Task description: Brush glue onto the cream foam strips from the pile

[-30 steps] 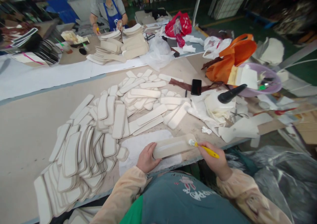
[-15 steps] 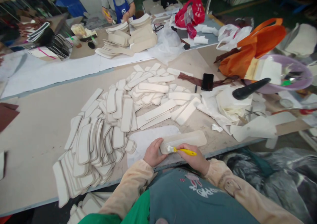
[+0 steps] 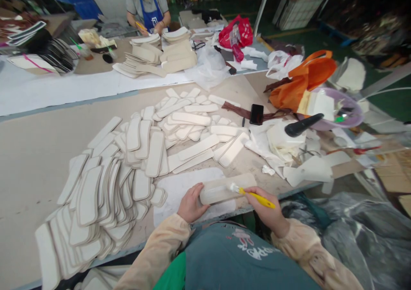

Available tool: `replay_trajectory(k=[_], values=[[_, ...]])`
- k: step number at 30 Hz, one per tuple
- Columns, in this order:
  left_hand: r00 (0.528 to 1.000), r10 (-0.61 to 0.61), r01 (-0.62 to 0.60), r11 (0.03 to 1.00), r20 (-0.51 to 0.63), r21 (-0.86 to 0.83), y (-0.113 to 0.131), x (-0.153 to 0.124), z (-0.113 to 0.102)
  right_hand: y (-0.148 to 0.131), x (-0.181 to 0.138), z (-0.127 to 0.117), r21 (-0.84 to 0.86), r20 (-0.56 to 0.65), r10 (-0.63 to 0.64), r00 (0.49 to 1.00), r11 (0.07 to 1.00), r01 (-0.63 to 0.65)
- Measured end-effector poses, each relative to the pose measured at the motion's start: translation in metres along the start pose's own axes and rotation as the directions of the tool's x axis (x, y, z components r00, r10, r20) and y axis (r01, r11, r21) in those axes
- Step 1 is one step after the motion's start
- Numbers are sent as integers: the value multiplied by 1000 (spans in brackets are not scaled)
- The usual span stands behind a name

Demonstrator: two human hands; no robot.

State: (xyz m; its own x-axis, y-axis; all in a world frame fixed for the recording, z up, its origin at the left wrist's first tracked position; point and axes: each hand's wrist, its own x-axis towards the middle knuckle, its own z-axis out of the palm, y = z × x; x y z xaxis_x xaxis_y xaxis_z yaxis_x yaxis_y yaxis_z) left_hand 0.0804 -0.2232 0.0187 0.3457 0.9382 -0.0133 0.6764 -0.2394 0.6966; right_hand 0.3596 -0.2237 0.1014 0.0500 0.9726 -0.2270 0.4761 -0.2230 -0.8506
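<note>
Your left hand (image 3: pixel 190 203) clamps one long beige strip (image 3: pixel 227 188) by its left end. Your right hand (image 3: pixel 269 208) grips one yellow-handled brush (image 3: pixel 253 193), its white bristles on the strip's glossy face.

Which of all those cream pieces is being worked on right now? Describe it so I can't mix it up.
Start at the near edge of the long beige table, just in front of the person's teal apron. A cream oblong piece lies there on a white sheet, pinned at its end by the left hand. Unlike the piled pieces, a yellow-handled brush in the right hand touches it.
</note>
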Motion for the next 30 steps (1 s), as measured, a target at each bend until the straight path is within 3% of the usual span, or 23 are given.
replay_trajectory(k=[4,8,11,15,18,21,23,26,28,30], values=[[1000,-9,9,1000,17,-7,2,2,0,-25,10,48,147,240,-10,971,989,-26],[1000,-21,21,1000,17,0,3,2,0,-23,21,66,146,259,-21,966,989,-17],[999,-33,33,999,17,9,3,1,0,-10,25,51,130,184,68,981,987,-92],[999,-40,40,999,15,16,2,1,2,12,29,5,49,-8,196,981,980,-195],[999,-40,39,999,22,28,2,1,2,25,27,-29,-98,-151,174,973,977,-190],[999,-29,29,999,25,33,0,2,1,30,20,-47,-281,-238,-8,971,958,-61],[1000,-16,16,999,24,32,-1,2,0,28,14,-47,-435,-218,-194,956,897,83],[1000,0,-1,999,17,36,0,3,0,19,8,-29,-648,-42,-382,923,713,266],[1000,7,-7,999,10,42,0,3,0,10,7,-11,-717,77,-416,906,608,340],[1000,10,-10,999,4,42,1,3,0,-1,6,9,-705,180,-426,887,573,419]])
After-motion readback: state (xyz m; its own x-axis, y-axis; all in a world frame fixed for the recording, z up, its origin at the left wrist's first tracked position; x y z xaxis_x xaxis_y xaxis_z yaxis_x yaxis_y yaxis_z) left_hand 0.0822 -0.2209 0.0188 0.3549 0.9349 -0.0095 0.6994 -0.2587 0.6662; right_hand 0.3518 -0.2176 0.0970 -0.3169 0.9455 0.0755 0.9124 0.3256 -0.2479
